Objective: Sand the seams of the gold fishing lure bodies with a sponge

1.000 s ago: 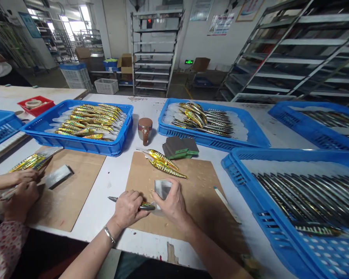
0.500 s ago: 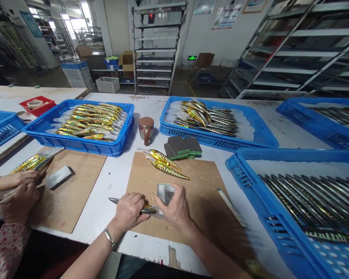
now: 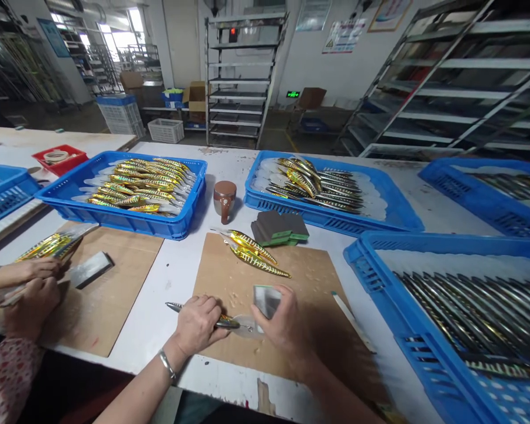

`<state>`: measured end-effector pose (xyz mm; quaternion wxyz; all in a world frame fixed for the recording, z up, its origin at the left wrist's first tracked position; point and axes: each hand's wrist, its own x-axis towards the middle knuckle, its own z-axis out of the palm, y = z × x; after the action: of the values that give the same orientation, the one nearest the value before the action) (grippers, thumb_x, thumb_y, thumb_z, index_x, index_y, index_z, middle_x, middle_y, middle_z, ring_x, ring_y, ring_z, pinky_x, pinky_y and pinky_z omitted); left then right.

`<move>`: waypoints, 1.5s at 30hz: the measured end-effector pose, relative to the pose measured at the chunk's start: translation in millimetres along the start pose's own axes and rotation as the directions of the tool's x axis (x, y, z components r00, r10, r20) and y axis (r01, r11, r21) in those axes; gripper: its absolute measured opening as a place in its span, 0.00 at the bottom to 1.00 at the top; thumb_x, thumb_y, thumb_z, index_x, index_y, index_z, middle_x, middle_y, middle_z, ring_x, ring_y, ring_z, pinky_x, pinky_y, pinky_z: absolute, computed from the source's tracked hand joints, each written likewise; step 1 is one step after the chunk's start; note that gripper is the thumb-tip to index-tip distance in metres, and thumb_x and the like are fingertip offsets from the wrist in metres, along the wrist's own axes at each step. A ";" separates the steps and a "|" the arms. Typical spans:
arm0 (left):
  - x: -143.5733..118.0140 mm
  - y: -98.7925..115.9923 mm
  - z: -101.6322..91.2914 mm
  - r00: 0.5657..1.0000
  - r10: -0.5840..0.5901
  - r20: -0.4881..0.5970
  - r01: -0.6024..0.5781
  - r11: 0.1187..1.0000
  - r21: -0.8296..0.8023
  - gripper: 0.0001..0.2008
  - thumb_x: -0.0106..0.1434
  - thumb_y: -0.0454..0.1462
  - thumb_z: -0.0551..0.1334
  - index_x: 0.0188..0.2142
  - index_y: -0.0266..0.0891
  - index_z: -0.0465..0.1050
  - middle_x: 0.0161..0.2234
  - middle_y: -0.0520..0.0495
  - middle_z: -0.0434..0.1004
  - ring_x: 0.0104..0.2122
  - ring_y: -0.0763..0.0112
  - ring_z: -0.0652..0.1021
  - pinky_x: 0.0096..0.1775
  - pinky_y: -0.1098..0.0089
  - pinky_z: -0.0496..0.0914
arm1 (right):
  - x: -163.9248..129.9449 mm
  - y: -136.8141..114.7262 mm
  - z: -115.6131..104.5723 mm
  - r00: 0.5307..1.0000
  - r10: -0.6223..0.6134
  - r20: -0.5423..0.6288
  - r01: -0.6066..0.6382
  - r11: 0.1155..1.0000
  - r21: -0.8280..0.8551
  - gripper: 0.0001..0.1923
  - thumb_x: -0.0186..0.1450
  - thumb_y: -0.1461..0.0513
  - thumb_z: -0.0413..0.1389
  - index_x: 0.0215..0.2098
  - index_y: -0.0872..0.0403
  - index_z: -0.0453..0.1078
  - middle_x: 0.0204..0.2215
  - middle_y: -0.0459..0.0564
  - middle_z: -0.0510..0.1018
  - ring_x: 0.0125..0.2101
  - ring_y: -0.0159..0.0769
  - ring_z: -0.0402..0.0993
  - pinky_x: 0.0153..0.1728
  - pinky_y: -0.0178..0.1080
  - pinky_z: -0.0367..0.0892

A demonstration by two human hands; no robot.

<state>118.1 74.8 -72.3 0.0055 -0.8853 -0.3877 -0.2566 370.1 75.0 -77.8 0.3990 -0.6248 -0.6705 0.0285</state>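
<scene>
Left hand [image 3: 197, 325] is closing its grip around a fishing lure [image 3: 223, 322], pinning it flat on the brown board [image 3: 300, 306], grey tail pointing left and clear lip pointing right; right hand [image 3: 285, 325] is clamping its grip on a grey sanding block [image 3: 266, 300], held upright just beside the lure's clear lip, though contact between the two cannot be told. White desk [image 3: 176, 265] is carrying everything. Nearest on the right, a large blue crate [image 3: 424, 365] is holding rows of dark lures; another blue crate [image 3: 481, 197] is sitting behind it at far right. Across the desk, a blue crate [image 3: 115, 215] is holding gold striped lures, and a fourth blue crate [image 3: 335, 215] is holding a mix of gold and dark ones. Beside the person, to the left, a second board [image 3: 110, 282] is lying under a co-worker's hands [image 3: 33, 297], with a grey block [image 3: 89, 269] near them. Between the two far crates a brown cup [image 3: 225, 200] is standing upright. Just right of it, a stack of dark sanding pads [image 3: 280, 228] is resting at the board's far edge. Two gold lures [image 3: 256, 253] are lying side by side on the board's far part, well apart from the hands. A thin white stick [image 3: 351, 321] is lying off the board's right edge.
</scene>
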 end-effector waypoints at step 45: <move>-3.8 2.3 11.6 0.999 -0.024 -0.024 0.024 1.000 0.015 0.24 0.75 0.56 0.51 0.36 0.41 0.70 0.33 0.46 0.76 0.33 0.62 0.75 0.34 0.59 0.62 | -3.7 12.9 6.3 0.998 0.021 -0.065 -0.020 1.000 0.011 0.29 0.65 0.48 0.62 0.57 0.52 0.59 0.47 0.60 0.72 0.46 0.53 0.73 0.45 0.56 0.76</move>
<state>122.7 73.0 -83.7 0.0139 -0.8774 -0.4002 -0.2642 376.7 77.5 -90.8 0.4236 -0.6300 -0.6507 0.0159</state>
